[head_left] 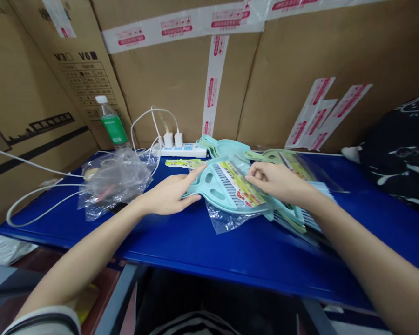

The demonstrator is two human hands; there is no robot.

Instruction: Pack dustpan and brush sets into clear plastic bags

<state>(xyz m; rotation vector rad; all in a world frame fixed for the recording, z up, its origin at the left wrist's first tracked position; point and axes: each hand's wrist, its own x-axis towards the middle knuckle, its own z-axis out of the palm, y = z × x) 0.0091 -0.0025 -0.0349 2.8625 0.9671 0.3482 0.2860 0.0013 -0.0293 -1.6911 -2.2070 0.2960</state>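
Note:
A mint-green plastic scoop with a colourful label lies on the blue table, half over a clear plastic bag. My left hand grips the scoop's handle end, thumb below and fingers on top. My right hand is closed in a pinch on the label's far edge at the scoop's right side. Under my right wrist sits a pile of similar bagged scoops. More green scoops lie behind.
A crumpled clear bag lies left, beside a green-labelled bottle. A white power strip with chargers and cables runs along the cardboard boxes at the back. A dark patterned cushion sits right.

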